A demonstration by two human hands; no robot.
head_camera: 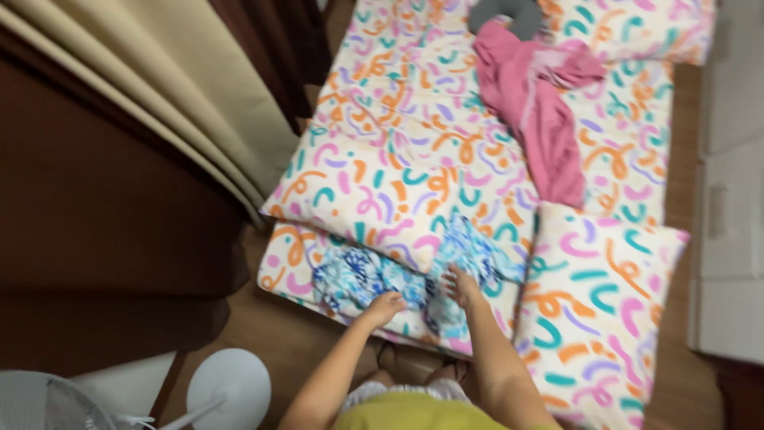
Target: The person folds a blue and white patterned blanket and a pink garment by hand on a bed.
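In the head view, a blue patterned garment (414,275) lies on the mattress (382,135) edge. The left hand (384,307) and right hand (461,288) are pressed on it, fingers spread, nothing gripped. Wrinkles are best smoothed outward before folding.

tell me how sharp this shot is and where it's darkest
Head view: soft with motion blur all over, so both hands, left hand and right hand, on the blue patterned cloth lack crisp edges; lighting is even on the mattress, darkest at the left beside the curtain.
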